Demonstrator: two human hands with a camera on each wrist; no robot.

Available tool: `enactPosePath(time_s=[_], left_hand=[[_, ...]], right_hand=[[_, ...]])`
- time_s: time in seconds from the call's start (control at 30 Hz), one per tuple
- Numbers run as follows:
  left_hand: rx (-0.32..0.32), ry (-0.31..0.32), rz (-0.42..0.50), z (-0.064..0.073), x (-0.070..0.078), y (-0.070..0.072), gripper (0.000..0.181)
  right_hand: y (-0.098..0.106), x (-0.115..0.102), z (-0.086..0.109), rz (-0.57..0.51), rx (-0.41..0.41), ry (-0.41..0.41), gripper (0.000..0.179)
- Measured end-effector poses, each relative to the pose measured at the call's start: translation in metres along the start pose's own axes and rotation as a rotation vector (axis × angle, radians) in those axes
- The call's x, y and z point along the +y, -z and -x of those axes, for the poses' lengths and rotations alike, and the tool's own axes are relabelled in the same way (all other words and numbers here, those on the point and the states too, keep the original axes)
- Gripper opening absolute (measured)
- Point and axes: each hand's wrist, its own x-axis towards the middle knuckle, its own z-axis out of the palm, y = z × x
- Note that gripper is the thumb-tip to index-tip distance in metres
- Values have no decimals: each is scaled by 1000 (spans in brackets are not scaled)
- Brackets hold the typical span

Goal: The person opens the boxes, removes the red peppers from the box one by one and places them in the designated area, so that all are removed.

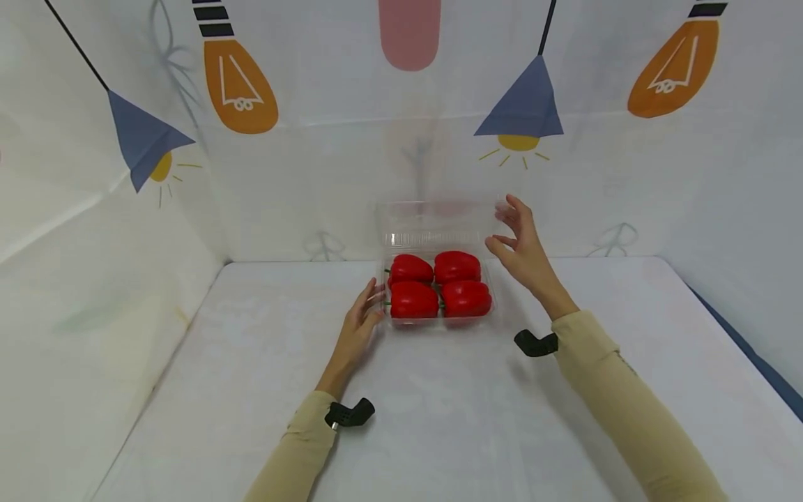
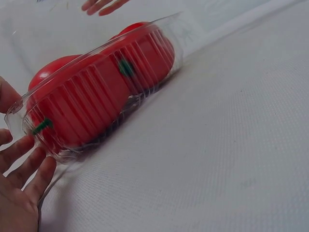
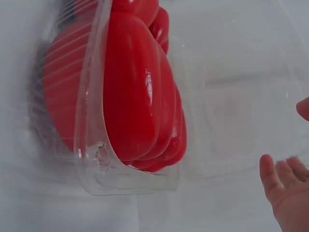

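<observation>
Several red bell peppers (image 1: 411, 300) with green stems lie in two rows in a clear plastic clamshell container (image 1: 410, 322). Its transparent lid (image 1: 433, 217) stands raised at the back, against the wall side. My left hand (image 1: 359, 324) is at the container's left side, fingers extended; in the left wrist view the fingertips (image 2: 44, 166) lie against or just beside the clear wall. By the lid's right edge is my right hand (image 1: 523, 247), thumb and fingers spread apart. In the right wrist view, whether its fingers (image 3: 271, 171) touch the lid is hard to tell.
A white-covered table (image 1: 439, 418) carries the container near its back edge. Behind it hangs a pale wall sheet (image 1: 351, 167) printed with lamps and bulbs. Another pale sheet (image 1: 94, 335) borders the left side. Dark wrist-camera mounts (image 1: 536, 343) stick out from both sleeves.
</observation>
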Motion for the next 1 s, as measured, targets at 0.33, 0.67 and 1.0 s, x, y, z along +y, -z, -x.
enactPosePath(time_s=[0.33,0.67,1.0], left_hand=[[36,14,-33,0,2,-1,57],[94,42,-56,2,5,-3,50],[86,70,-76,1,5,-1,46]], right_hand=[[-3,7,-20,-123,-10,-108,77],[-5,18,-24,-165,-54,-223,79],[-6,26,-26,-124,-90,-285,81]])
